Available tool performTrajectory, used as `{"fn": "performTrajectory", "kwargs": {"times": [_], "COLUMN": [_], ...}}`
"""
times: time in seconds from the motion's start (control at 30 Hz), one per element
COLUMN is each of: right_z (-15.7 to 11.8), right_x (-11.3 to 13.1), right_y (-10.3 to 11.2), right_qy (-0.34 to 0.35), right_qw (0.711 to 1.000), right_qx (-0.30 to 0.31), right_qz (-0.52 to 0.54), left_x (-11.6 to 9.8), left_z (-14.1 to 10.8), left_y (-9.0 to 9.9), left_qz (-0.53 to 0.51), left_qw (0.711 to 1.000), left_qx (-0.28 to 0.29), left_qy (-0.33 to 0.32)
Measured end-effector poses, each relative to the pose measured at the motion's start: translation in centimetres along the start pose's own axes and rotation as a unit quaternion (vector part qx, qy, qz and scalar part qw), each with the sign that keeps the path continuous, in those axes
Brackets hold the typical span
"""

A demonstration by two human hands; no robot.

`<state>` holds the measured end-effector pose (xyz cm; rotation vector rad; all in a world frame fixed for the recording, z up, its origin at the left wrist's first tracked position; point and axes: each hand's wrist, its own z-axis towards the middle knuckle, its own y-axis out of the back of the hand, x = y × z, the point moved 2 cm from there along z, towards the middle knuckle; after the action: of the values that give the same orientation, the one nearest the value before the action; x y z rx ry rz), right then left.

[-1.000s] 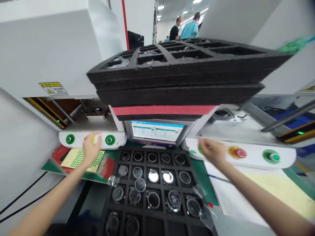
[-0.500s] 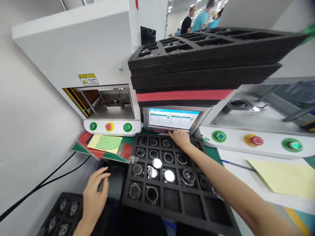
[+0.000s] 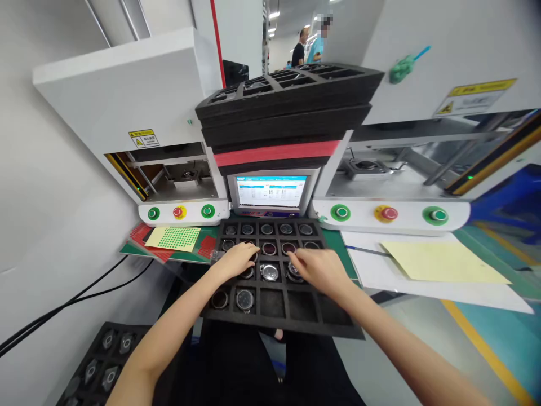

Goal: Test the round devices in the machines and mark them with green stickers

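A black foam tray (image 3: 274, 320) lies before me with round watch cases in its pockets. My left hand (image 3: 239, 259) reaches over the tray's left side, its thumb and fingers closed on the edge of a round watch case (image 3: 253, 257), mostly hidden by the fingers. My right hand (image 3: 323, 272) is over the right part, fingers curled and pinched beside a watch case (image 3: 293, 273); what they hold, if anything, is hidden. A shiny watch case (image 3: 269, 272) sits in a pocket between the hands.
A monitor (image 3: 271, 192) stands behind the tray, with stacked black foam trays (image 3: 287, 115) above it. Machines with button panels (image 3: 181, 212) (image 3: 389, 214) flank it. Sticker sheets (image 3: 174, 238) lie left, yellow paper (image 3: 439, 262) right. Another tray (image 3: 95, 352) is low left. People stand far back.
My left hand has moved from beside the tray onto its watch cases. My right hand has drawn back from below the monitor to the tray. Green marks on the screen are gone; the view has shifted.
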<state>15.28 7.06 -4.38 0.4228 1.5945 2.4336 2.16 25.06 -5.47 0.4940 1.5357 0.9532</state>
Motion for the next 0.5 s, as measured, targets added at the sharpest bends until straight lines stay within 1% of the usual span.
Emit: {"fn": "performTrajectory", "kwargs": {"times": [0.07,0.13,0.17,0.2,0.23,0.27,0.3,0.33,0.37,0.4,0.43,0.47,0.5], "right_z": [-4.0,-7.0,-8.1,-9.1,-9.8,-10.3,-10.8,-11.1,-11.4,-11.7,-12.0,-12.3,-12.6], "right_x": [0.7,1.7,2.2,2.9,3.5,4.1,4.7,5.3,5.8,6.2,6.5,6.8,7.1], "right_y": [1.4,2.6,3.1,3.5,3.8,4.0,4.0,4.0,3.9,3.7,3.5,3.4,3.3], "right_qy": [0.02,0.021,0.014,0.003,-0.011,-0.024,-0.036,-0.043,-0.047,-0.05,-0.056,-0.065,-0.075], "right_qw": [0.995,0.981,0.973,0.966,0.958,0.95,0.941,0.933,0.924,0.915,0.908,0.902,0.895], "right_qx": [-0.091,-0.174,-0.205,-0.227,-0.243,-0.254,-0.259,-0.263,-0.264,-0.263,-0.258,-0.25,-0.243], "right_qz": [0.036,0.079,0.102,0.125,0.151,0.181,0.213,0.244,0.274,0.302,0.326,0.345,0.366], "left_x": [-0.7,-2.3,-3.4,-4.6,-5.8,-7.0,-8.1,-9.0,-9.8,-10.4,-10.8,-11.1,-11.3], "left_z": [-0.7,-2.0,-2.9,-3.8,-4.9,-5.9,-7.0,-8.0,-8.9,-9.7,-10.5,-11.3,-12.0], "left_y": [0.4,0.4,0.2,-0.2,-0.8,-1.5,-2.4,-3.2,-4.0,-4.7,-5.2,-5.6,-5.9], "left_qz": [-0.042,-0.091,-0.156,-0.24,-0.37,-0.492,-0.586,-0.651,-0.681,-0.694,-0.695,-0.688,-0.673], "left_qw": [0.999,0.995,0.987,0.97,0.928,0.868,0.805,0.748,0.716,0.701,0.699,0.708,0.723], "left_qx": [-0.026,-0.043,-0.043,-0.035,-0.021,0.0,0.022,0.04,0.05,0.052,0.045,0.034,0.018], "left_qy": [0.008,0.009,0.012,0.019,0.038,0.065,0.095,0.124,0.144,0.157,0.161,0.159,0.153]}}
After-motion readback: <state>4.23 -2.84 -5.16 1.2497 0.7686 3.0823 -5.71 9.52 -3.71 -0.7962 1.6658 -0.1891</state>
